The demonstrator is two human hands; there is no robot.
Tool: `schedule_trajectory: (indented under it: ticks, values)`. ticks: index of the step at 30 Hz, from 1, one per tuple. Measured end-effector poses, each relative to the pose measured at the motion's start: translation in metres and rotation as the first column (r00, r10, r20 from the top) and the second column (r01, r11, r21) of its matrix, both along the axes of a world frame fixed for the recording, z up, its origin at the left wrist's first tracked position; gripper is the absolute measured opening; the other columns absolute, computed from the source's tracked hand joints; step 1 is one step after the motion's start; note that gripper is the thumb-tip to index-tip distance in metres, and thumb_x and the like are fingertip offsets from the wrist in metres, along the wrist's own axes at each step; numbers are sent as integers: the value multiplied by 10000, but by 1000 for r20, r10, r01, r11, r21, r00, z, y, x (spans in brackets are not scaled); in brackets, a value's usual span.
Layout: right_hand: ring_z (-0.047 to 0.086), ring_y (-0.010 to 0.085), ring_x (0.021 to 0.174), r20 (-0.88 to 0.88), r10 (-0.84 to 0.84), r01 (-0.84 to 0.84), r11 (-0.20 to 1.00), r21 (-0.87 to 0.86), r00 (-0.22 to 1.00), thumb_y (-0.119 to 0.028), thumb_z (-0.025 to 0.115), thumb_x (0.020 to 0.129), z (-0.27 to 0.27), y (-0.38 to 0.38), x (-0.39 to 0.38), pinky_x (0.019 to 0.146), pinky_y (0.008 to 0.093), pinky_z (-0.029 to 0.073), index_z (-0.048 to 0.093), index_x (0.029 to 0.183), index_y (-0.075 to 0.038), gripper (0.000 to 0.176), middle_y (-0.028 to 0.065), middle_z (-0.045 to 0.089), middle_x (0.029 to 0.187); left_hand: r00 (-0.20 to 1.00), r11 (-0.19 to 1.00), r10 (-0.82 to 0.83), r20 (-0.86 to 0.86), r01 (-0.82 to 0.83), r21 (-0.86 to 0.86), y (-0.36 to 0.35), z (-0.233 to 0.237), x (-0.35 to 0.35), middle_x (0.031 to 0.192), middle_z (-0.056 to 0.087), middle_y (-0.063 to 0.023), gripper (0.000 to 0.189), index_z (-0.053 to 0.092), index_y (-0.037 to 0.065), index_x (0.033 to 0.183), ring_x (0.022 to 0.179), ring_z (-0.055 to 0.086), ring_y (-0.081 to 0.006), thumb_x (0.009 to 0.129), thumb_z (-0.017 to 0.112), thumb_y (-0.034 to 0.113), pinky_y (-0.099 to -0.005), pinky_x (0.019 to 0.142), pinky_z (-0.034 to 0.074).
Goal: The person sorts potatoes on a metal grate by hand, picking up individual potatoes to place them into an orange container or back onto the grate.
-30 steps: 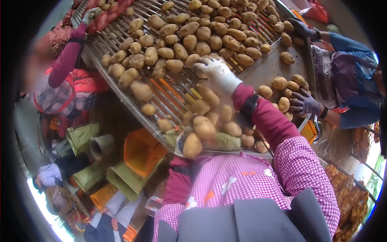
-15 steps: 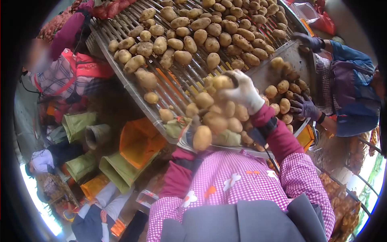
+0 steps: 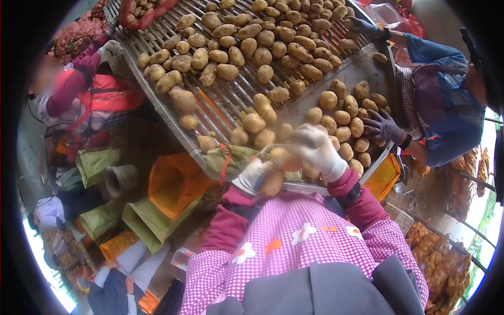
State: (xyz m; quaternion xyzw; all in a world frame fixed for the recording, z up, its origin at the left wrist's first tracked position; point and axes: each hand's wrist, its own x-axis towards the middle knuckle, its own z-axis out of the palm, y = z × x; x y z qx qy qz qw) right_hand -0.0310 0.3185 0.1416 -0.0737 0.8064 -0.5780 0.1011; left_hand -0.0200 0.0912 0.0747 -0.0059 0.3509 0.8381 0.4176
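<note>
My left hand (image 3: 252,177), in a white glove with dark marks, is closed on a potato (image 3: 272,182) at the near edge of the slatted metal table. My right hand (image 3: 321,153), also white-gloved, is smeared by motion; its fingers reach over another blurred potato (image 3: 286,158) between my hands. I cannot tell whether the right hand grips it. A green mesh bag (image 3: 228,159) with a red tie lies beside my left hand. Loose potatoes (image 3: 254,123) rest on the slats just beyond my hands, and more are heaped to the right.
Many potatoes (image 3: 265,39) cover the far slats (image 3: 210,113). On the right, a co-worker's gloved hand (image 3: 383,126) touches a potato pile on a metal tray (image 3: 302,107). Another person (image 3: 79,100) stands at the left. Orange (image 3: 173,184) and green bags (image 3: 152,220) stand open at lower left.
My right hand has come down toward my body and my left hand. Potatoes near my hands have shifted. The co-worker's upper hand has moved left, and the person at left has raised a gloved hand.
</note>
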Motion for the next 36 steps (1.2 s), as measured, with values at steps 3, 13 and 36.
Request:
schedule_trajectory:
  ticks: [3,13,36]
  values:
    - [664,358,1134,-101,87,-75,990,118,991,-235,892,733,-6,-7,22,965,423,547,710,1261,-40,592,169,677,1196,993,996,67,102,-60,-72,6,9,7,1303,644,-93,575,565,60,1370,1157,632,-180,947,802,369,-323,979,527]
    - [595,192,1234,447,-2,275,789,-549,895,-237,820,838,-45,-3,51,1057,365,503,548,1423,-2,687,88,637,1300,999,966,11,52,3,-259,12,16,15,1305,637,-104,535,537,6,1402,1182,625,-189,960,773,195,-328,1028,510]
    - [705,243,829,699,217,599,383,-703,681,-623,612,991,-91,-2,46,702,339,578,605,1311,-12,689,109,717,1022,747,738,613,258,-657,151,-131,-37,80,1195,695,-263,630,513,-34,1436,805,732,-371,1005,655,403,-484,700,635]
